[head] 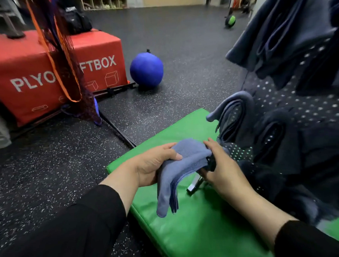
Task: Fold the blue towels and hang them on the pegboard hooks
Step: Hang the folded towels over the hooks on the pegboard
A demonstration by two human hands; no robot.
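From the head camera, both hands meet over a bright green padded mat [201, 235], whose near-left edge runs diagonally below the left forearm and whose far corner lies just beyond the hands. The left hand [153, 165] curls its thumb and fingers round a folded light blue cloth towel [179, 167], which drapes across the palm and hangs down toward the mat, its loose layered ends pointing at the person. The right hand [220, 165] grips the towel's other end, fingers curled, at a small dark hook [211, 163] whose shape is hard to make out. A short silver metal piece [194, 184] lies just below that hand, on or just above the mat.

To the right of the right hand stands a dark perforated pegboard [302, 104]. Several darker blue towels [278, 38] hang on it above the hands, and one grey-blue folded towel [233, 116] loops over a peg just beyond the right hand's fingertips.

To the left of the left hand, the black speckled rubber floor [48, 165] opens wide, crossed by a thin black bar [117, 129] that runs to the mat's edge. Farther beyond the left hand sits a red soft plyo box [47, 66], with a dark mesh net with orange straps [65, 55] hanging before it. A round blue ball [146, 69] rests on the floor well beyond the hands, beside the box. Far off, wooden cubby shelves [103, 1] hold small items too blurred to tell.
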